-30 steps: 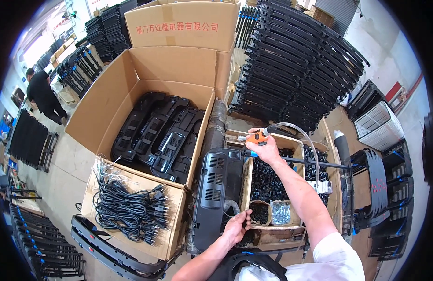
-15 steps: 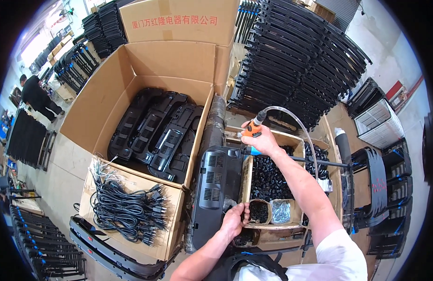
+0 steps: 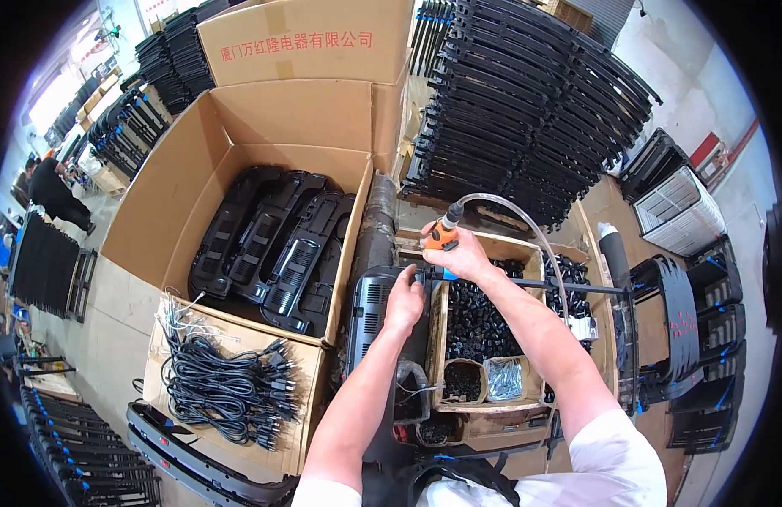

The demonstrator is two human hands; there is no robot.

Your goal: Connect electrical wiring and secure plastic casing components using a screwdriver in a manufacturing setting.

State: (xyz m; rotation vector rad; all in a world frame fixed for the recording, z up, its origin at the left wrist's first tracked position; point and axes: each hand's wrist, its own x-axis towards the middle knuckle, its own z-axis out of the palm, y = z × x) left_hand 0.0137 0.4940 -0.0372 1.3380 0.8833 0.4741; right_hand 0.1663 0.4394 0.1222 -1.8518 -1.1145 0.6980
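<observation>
Both hands work: right hand (image 3: 463, 258) grips orange screwdriver (image 3: 442, 233), left hand (image 3: 405, 300) pinches black housing (image 3: 372, 313)

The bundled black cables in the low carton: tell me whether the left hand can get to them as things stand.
Probably yes. The left hand rests on the black housing; the cables lie uncovered in an open carton on that side, nothing between.

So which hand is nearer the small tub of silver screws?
Left. The left hand rests on the black panel up-left of the tub of screws; the right hand holds the orange driver farther up.
</observation>
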